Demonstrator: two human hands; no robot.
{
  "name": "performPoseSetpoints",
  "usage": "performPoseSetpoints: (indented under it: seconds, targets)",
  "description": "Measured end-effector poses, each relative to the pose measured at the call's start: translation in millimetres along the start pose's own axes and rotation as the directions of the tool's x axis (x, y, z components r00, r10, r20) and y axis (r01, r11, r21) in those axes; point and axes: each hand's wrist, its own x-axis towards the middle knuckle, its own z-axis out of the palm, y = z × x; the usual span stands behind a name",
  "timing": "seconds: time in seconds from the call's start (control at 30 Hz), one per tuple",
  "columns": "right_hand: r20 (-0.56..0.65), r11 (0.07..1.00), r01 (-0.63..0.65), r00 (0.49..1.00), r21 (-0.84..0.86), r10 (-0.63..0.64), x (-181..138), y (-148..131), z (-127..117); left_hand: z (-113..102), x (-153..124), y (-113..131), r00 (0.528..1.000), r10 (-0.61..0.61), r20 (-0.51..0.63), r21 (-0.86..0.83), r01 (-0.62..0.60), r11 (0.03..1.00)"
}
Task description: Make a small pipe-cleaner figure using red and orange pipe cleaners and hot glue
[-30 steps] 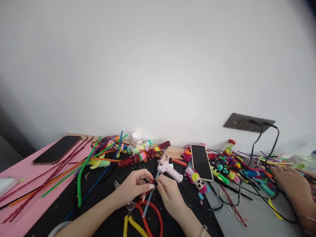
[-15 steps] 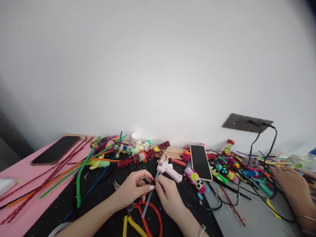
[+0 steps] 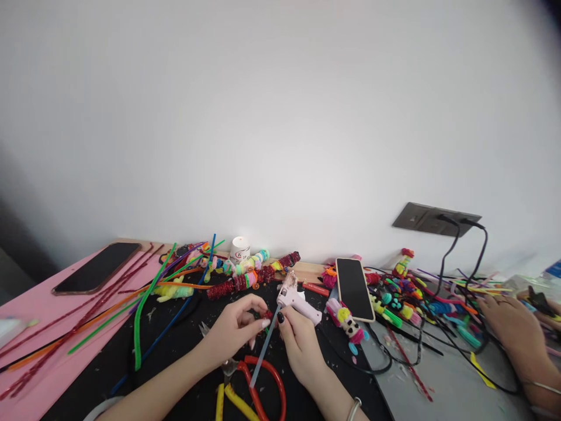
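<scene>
Head view. Left hand (image 3: 239, 328) and right hand (image 3: 298, 345) meet over the black middle of the table (image 3: 314, 269), near its front edge. A small red piece (image 3: 268, 314) sits at their fingertips.

- **Left hand:** the fingers are closed in a pinch on the red piece, wrist low, forearm coming in from the front-left.
- **Right hand:** it is curled, with the thumb just beside the piece. I can't tell whether it grips the piece.
- **Between the hands:** a clear glue stick (image 3: 262, 354) runs between them toward the glue gun (image 3: 300, 302), which lies just behind. I can't tell whether the stick is held.
- **Front edge:** red scissors (image 3: 268, 381) lie under the wrists.

Progress, as a judgement:
- **Done:** a row of finished coils (image 3: 252, 276) lies along the back edge.
- **In hand:** the red piece looks mid-build, tiny and not joined to anything.
- **Left:** many straight pipe cleaners (image 3: 141, 318) lie unused on the left side.

A phone (image 3: 353, 281) lies right of the gun. Another person's hand (image 3: 511, 320) rests among wires at the right edge.
</scene>
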Motion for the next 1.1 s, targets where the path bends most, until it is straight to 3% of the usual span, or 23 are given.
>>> performPoseSetpoints:
  seconds: [0.1,0.23,0.43,0.53,0.6,0.73,0.9,1.0,1.1]
  targets:
    - [-0.016,0.996,-0.023,1.000,-0.092,0.021,0.0,-4.1,-5.2,-7.7,2.5,-0.9,0.987,0.085,-0.136,0.099,-0.072,0.992]
    - [0.168,0.972,0.020,0.986,-0.232,0.020,-2.3,-23.6,-14.2,-19.6,5.6,0.9,0.947,0.235,-0.219,0.285,-0.169,0.944]
    - [0.450,0.868,0.093,0.879,-0.489,0.159,-12.7,-68.0,-9.3,-35.0,6.2,10.4,0.861,0.421,-0.286,0.490,-0.246,0.836]
    - [0.453,0.786,0.060,0.843,-0.615,0.290,-18.7,-81.6,5.1,-41.3,5.1,12.7,0.799,0.510,-0.318,0.611,-0.239,0.755]
    - [0.456,0.759,0.061,0.829,-0.648,0.323,-22.0,-86.7,14.4,-44.1,4.3,12.7,0.783,0.539,-0.310,0.651,-0.238,0.720]
    - [0.409,0.719,0.004,0.824,-0.695,0.391,-26.1,-94.5,25.2,-48.3,4.5,12.3,0.805,0.476,-0.353,0.588,-0.205,0.782]
    - [0.435,0.765,-0.148,0.748,-0.627,0.501,-32.6,-95.2,19.5,-60.2,4.2,10.1,0.822,0.208,-0.530,0.226,-0.099,0.969]
    - [0.457,0.827,-0.188,0.758,-0.530,0.465,-39.5,-81.1,3.4,-67.8,-0.2,8.5,0.825,0.079,-0.560,0.035,-0.072,0.997]
    - [0.545,0.909,-0.277,0.731,-0.311,0.410,-46.4,-62.0,-17.7,-70.5,-5.4,9.1,0.822,0.000,-0.570,-0.072,-0.050,0.996]
